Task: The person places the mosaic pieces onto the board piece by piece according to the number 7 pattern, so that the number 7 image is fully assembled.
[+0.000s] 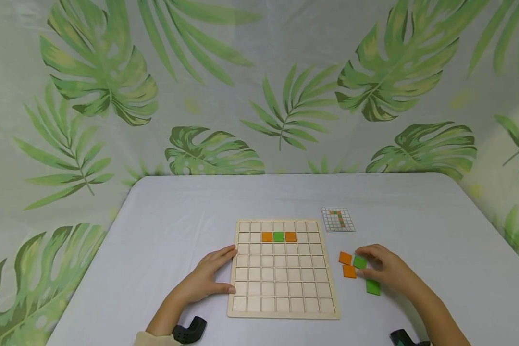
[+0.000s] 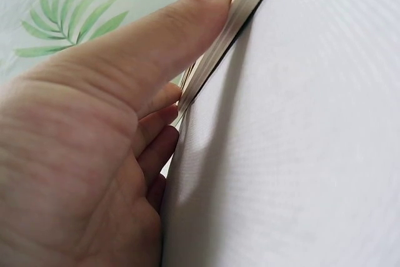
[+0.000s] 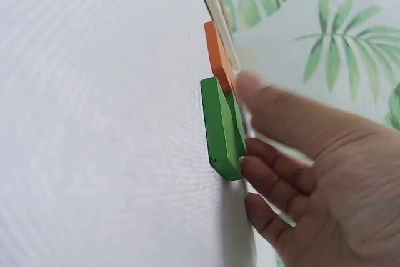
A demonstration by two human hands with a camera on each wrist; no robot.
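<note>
A wooden grid board (image 1: 283, 317) lies flat, with an orange tile (image 1: 266, 237), a green tile (image 1: 278, 237) and another orange tile (image 1: 290, 237) side by side in its second row from the top. My left hand (image 1: 206, 276) rests against the board's left edge, thumb and fingertips spread along it. To the right of the board, my right hand (image 1: 388, 269) spans a loose green tile (image 1: 360, 262), forefinger above it and thumb below. Another green tile (image 1: 373, 287) lies under that hand, nearer the front. Two orange tiles (image 1: 349, 272) lie left of the fingers.
A small pattern card (image 1: 338, 219) with a printed grid and coloured squares lies beyond the loose tiles. White cloth covers the table (image 1: 177, 206), and a leaf-print curtain (image 1: 294, 43) hangs behind. Black devices (image 1: 191, 330) are at both wrists.
</note>
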